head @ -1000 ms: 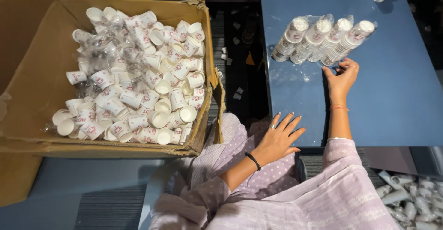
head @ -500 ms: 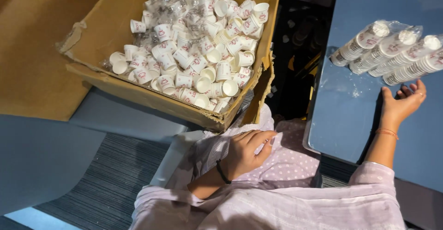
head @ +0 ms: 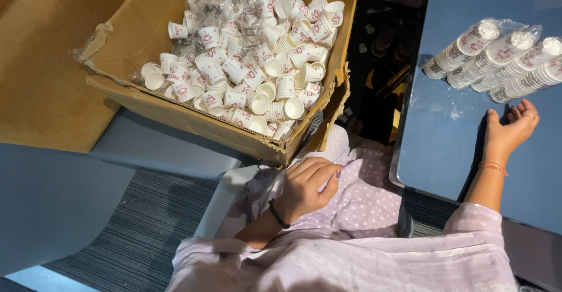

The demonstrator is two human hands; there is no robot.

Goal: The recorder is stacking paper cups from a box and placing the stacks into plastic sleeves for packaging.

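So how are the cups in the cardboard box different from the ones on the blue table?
The cups in the box lie loose, tumbled every way; the cups on the table are nested in neat rows, wrapped in clear plastic. The box holds far more. Both are small white paper cups with red print.

Pretty evenly lit from overhead, soft indoor light, nothing harsh. The glossy blue tabletop [head: 451, 134] picks up a pale sheen, and the clear plastic sleeves of stacked white paper cups [head: 497, 57] throw small glints. A soft shadow sits beside the right hand [head: 508, 129]. Focus is decent, with slight wide-angle stretch toward the edges.
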